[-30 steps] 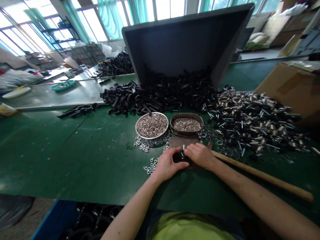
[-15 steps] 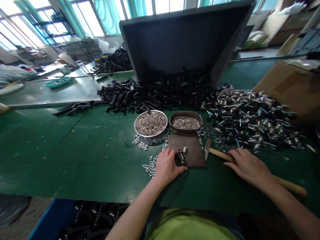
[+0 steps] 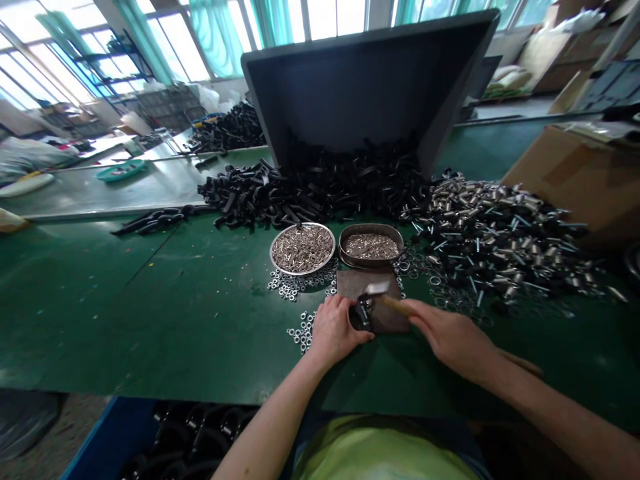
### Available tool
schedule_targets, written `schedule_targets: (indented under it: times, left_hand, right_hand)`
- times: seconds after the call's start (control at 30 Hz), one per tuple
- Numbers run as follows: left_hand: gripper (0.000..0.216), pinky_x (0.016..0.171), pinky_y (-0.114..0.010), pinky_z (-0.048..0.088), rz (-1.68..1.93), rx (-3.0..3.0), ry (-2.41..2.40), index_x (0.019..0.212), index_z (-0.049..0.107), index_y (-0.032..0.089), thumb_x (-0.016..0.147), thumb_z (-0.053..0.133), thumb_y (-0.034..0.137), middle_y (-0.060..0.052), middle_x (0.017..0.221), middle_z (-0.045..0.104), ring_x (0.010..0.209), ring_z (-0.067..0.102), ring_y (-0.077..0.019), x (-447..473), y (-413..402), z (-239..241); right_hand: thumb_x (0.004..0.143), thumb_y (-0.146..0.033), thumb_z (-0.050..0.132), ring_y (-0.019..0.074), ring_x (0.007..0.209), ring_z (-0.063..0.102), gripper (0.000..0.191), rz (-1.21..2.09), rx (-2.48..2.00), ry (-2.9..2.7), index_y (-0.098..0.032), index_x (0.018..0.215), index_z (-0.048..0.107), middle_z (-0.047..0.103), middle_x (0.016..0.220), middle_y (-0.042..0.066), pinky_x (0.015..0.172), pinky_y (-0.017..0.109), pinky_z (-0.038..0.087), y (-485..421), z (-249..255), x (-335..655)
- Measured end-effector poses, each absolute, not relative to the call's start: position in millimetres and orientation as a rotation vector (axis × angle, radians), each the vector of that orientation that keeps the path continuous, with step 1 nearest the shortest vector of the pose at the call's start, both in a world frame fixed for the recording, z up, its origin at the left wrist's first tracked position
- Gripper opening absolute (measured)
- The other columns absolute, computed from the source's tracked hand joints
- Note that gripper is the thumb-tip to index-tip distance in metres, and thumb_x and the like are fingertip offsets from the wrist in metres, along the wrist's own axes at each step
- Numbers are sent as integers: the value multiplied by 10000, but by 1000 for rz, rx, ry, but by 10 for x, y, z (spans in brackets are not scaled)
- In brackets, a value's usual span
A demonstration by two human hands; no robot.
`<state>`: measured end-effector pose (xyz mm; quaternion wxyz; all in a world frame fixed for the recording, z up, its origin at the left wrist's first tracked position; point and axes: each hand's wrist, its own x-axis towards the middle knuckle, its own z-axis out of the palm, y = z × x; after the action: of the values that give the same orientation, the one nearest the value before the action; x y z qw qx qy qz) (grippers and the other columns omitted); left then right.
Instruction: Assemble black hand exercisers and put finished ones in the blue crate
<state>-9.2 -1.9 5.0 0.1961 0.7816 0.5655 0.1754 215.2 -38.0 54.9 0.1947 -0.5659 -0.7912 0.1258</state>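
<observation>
My left hand [image 3: 336, 331] is closed round a small black part [image 3: 362, 317], pressing it on a dark square pad [image 3: 397, 323]. My right hand [image 3: 445, 333] grips a hammer [image 3: 397, 305] by its wooden handle. The hammer's head is slightly blurred and lies over the black part, partly covering it; whether they touch I cannot tell. Beside my left hand lie loose metal rings [image 3: 301, 331]. Just beyond the pad stand a round dish of small metal pins [image 3: 303, 249] and an oval tin of tiny metal pieces [image 3: 371, 246].
A large dark bin [image 3: 370, 87] lies tipped behind a heap of black parts [image 3: 280, 193]. To the right are piled metal and black fittings [image 3: 500, 233] and a cardboard box [image 3: 580, 180]. Below the table's front edge is a blue crate [image 3: 95, 440] with black parts.
My right hand has lifted the hammer from the table at the right and swung it left over the pad. The left hand has kept its hold in place.
</observation>
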Motion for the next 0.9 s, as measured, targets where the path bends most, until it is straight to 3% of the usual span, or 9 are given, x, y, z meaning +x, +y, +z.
schedule_targets:
  times: [0.23, 0.4, 0.53, 0.7, 0.8, 0.9]
  left_hand:
    - [606, 872, -393, 422, 499, 2194, 1586, 1018, 588, 197, 517, 803, 463, -67, 1044, 588, 1015, 515, -263, -91, -25, 44]
    - [598, 868, -387, 421, 502, 2192, 1587, 1008, 579, 199, 520, 803, 463, -65, 1035, 586, 1007, 516, -260, -82, -33, 44]
    - [586, 857, -398, 419, 527, 2186, 1588, 993, 554, 196, 526, 802, 448, -67, 1030, 576, 996, 516, -261, -80, -53, 41]
    - [541, 841, -375, 436, 757, 1958, 1625, 986, 511, 189, 566, 794, 380, -52, 997, 562, 960, 525, -231, -77, -89, 52]
    - [539, 833, -347, 449, 934, 1756, 1612, 990, 500, 199, 569, 799, 353, -37, 1002, 554, 938, 533, -203, -8, -144, 116]
    - [543, 843, -342, 459, 1035, 1678, 1542, 998, 505, 205, 561, 806, 320, -40, 1009, 557, 943, 533, -200, 105, -251, 186]
  right_hand:
    - [943, -283, 312, 189, 917, 670, 339, 244, -1517, -2083, -211, 1213, 505, 682, 1099, 70, 742, 293, 527, -424, 586, 2099]
    - [942, -307, 347, 181, 742, 692, 301, 185, -1699, -2338, -251, 1142, 565, 716, 1007, 13, 588, 279, 516, -422, 284, 2192]
    - [945, -327, 361, 190, 825, 677, 346, -241, -1781, -2263, -218, 1213, 551, 687, 1081, 44, 592, 281, 495, -505, 49, 2492]
    - [921, -335, 397, 246, 703, 619, 371, -664, -1838, -2247, -160, 1168, 610, 669, 785, 92, 565, 348, 446, -601, -142, 2856]
    - [914, -379, 389, 292, 893, 609, 393, -448, -1740, -2144, -151, 1162, 591, 662, 963, 138, 717, 418, 484, -535, -113, 2660]
    - [910, -398, 400, 211, 899, 641, 425, 172, -1580, -2064, -199, 1280, 466, 665, 1040, 89, 766, 348, 525, -427, 42, 2155]
